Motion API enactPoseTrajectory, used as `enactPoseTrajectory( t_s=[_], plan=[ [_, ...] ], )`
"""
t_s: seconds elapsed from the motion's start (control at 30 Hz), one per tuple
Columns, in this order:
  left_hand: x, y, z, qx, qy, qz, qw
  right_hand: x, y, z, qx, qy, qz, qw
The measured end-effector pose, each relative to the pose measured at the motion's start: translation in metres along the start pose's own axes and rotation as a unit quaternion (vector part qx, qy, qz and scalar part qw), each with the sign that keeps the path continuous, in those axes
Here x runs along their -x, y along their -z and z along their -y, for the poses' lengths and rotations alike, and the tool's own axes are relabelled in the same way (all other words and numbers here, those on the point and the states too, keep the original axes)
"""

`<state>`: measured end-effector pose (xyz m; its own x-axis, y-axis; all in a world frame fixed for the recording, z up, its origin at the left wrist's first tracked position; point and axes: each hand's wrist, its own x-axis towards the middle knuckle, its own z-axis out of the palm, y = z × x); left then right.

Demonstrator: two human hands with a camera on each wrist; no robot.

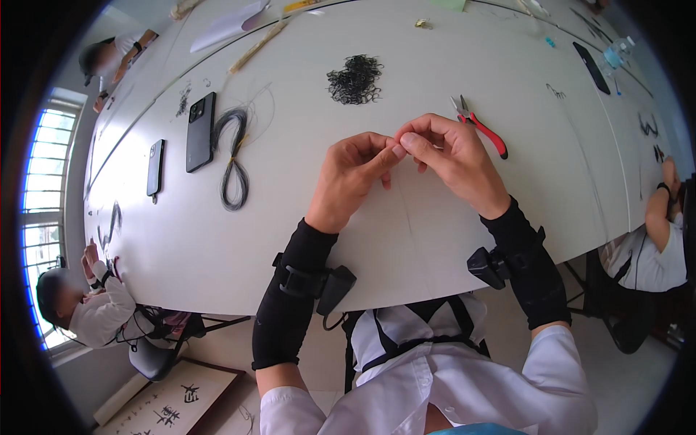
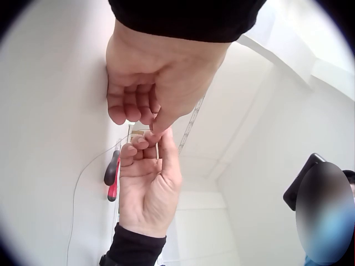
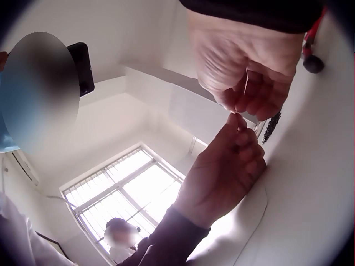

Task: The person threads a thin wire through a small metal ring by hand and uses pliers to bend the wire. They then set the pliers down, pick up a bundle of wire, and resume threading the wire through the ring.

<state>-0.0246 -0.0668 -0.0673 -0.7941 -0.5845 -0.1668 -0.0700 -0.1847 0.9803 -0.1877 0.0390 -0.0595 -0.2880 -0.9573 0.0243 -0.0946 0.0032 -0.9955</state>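
Note:
My left hand (image 1: 355,170) and right hand (image 1: 457,156) meet fingertip to fingertip over the white table (image 1: 290,268). Thumb and forefinger of each hand pinch a thin line (image 2: 74,191), which trails away in a loose curve. In the right wrist view a stretch of the same line (image 3: 265,202) bends beside the left hand. Anything small between the fingertips is hidden. Beyond the hands lies a pile of small black hook-like pieces (image 1: 355,80). Red-handled pliers (image 1: 487,134) lie just past the right hand, their jaws pointing away.
To the left are a coil of dark line (image 1: 233,163) tied in the middle, a large phone (image 1: 201,134) and a smaller phone (image 1: 156,168). A water bottle (image 1: 618,52) and a black phone (image 1: 591,67) lie far right. Other people sit around the table.

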Motion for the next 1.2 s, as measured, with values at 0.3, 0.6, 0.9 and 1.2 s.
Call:
enactPoseTrajectory(
  t_s=[0.3,0.6,0.9,1.2],
  plan=[
    [-0.002,0.004,0.004,0.044,0.013,0.025,0.999,0.000,0.001,-0.003,-0.018,-0.010,0.015,1.000],
    [0.000,0.004,0.007,0.058,0.004,0.024,0.998,0.002,-0.003,-0.003,-0.023,-0.009,-0.005,1.000],
    [-0.001,0.006,0.007,0.145,0.004,-0.027,0.989,0.010,-0.008,0.002,0.028,-0.135,0.103,0.985],
    [-0.003,0.010,0.015,0.171,-0.040,0.012,0.984,0.010,-0.009,0.009,0.038,-0.173,0.126,0.976]
  ],
)
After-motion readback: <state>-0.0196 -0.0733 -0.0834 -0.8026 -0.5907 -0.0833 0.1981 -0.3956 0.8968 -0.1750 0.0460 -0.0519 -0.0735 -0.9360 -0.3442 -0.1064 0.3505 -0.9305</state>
